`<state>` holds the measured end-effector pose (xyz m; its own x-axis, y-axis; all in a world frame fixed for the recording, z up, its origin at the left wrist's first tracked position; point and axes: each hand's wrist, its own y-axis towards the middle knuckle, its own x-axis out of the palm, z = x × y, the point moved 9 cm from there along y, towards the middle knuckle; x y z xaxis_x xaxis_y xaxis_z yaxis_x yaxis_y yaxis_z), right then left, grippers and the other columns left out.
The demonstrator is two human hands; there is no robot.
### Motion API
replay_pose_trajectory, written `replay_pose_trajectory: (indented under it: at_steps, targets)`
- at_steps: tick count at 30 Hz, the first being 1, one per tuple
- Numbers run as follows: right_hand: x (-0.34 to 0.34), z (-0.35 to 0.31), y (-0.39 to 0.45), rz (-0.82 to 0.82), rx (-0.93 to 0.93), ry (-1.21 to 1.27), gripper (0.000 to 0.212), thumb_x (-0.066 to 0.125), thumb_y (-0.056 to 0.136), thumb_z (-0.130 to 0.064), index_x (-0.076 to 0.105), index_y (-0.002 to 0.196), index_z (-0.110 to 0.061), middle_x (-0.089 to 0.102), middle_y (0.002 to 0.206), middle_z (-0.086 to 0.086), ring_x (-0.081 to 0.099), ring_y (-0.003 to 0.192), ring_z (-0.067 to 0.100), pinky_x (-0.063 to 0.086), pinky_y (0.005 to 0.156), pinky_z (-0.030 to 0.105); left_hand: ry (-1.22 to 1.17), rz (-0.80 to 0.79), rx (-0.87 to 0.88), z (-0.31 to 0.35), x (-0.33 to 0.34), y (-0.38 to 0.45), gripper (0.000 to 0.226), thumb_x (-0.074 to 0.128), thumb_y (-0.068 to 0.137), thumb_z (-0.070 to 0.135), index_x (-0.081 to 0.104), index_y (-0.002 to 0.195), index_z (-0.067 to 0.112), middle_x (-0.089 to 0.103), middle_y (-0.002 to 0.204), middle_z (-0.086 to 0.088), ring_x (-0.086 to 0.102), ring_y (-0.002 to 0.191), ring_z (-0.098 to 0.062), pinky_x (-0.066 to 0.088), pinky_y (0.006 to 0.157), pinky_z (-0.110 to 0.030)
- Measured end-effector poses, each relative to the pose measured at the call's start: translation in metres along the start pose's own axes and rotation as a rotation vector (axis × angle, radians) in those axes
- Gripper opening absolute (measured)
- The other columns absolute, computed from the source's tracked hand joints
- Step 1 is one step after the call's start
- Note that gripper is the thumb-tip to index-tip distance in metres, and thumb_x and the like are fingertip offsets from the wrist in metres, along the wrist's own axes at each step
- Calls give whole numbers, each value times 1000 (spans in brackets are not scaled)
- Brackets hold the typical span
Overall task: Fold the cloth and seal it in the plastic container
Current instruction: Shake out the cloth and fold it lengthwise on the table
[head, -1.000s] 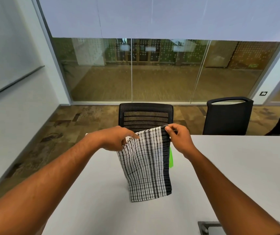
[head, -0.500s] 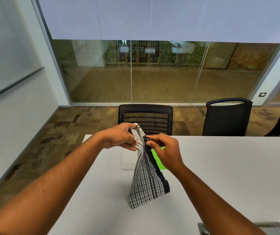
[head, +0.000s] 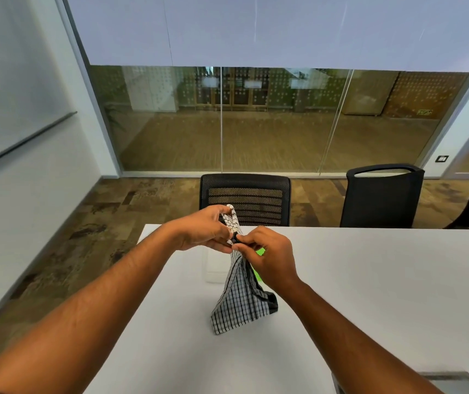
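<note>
The cloth [head: 241,302], white with thin black checks and a dark band along one edge, is held up above the white table [head: 369,294] by both hands. Its upper part is gathered narrow between the hands, and the lower part widens downward until the bottom edge touches the table top. The left hand [head: 204,233] is closed on the upper corner of the cloth, which sticks out above the fingers. The right hand [head: 270,257] is placed just beside it, a little lower, and the dark edge is pinched between its thumb and fingertips. The two hands are touching or nearly touching at the cloth.

Behind the cloth, a clear plastic container [head: 214,265] is seen on the table, partly hidden by the left hand and the cloth. A bright green piece [head: 260,252] is visible behind the right hand; what it is cannot be told. Beyond the far edge of the table a black mesh chair [head: 244,199] is placed, and a second black chair [head: 383,194] stands to its right.
</note>
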<state>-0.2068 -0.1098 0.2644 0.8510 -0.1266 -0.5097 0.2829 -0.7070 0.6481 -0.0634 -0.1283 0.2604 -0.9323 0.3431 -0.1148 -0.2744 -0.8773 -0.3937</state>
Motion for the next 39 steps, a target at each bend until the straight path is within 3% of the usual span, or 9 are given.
replay_pose_trajectory:
  at_steps: [8,13,20,25,27,30,32,35,39]
  targets:
    - [4,3,-3,11,29,53,26,79,86,-40,79,99,-17,73,87,-5,67,76,9,58,65,32,32,-53,10,1,1,-5,93,58,91,-13,13,161,30,70,92,-19,74,91,-29,62,87,-41]
    - [8,0,-5,-26,-24,-23,30,74,88,-45,80,101,-19,72,90,-8,63,75,6,56,61,26,28,-6,25,2,2,-8,88,71,91,10,18,158,34,77,108,-16,77,96,-31,64,80,-37]
    - [-4,12,1,35,87,103,15,67,92,-22,80,99,-18,76,89,-6,69,80,7,58,65,24,278,98,96,7,-7,-4,82,67,93,2,24,156,34,77,102,-14,78,90,-23,65,72,-34]
    - [-4,43,18,-30,341,270,54,77,90,-24,56,140,-25,62,135,-5,60,121,5,55,88,27,579,82,211,28,-5,-10,72,55,94,4,31,150,43,73,105,-5,76,87,-20,65,74,-37]
    - [10,48,22,-209,400,412,69,78,90,-28,45,150,-30,56,147,-6,52,136,9,48,103,32,762,17,321,40,4,-17,70,53,93,6,33,149,43,69,100,18,67,79,-4,59,72,-23]
    - [19,50,28,-311,452,625,44,76,89,-27,64,131,-27,72,129,3,66,123,19,51,104,43,946,-27,460,58,13,-29,65,51,95,8,35,150,38,56,116,34,56,90,10,39,76,1]
    - [18,51,31,-271,468,724,25,74,90,-21,73,116,-20,78,115,7,72,108,18,55,95,38,947,-16,494,66,11,-32,58,50,97,11,37,145,40,61,118,21,59,93,1,44,79,-4]
    - [16,51,32,-208,465,721,27,74,92,-22,73,116,-10,77,114,15,72,108,25,57,96,40,843,58,493,73,6,-32,44,59,98,23,35,132,36,68,100,-8,68,85,-23,59,73,-39]
    - [16,43,30,-178,475,714,45,78,84,-44,74,113,-10,74,109,23,71,108,40,57,97,56,804,257,486,76,-1,-21,56,74,87,41,41,131,26,63,94,1,62,80,-15,52,64,-30]
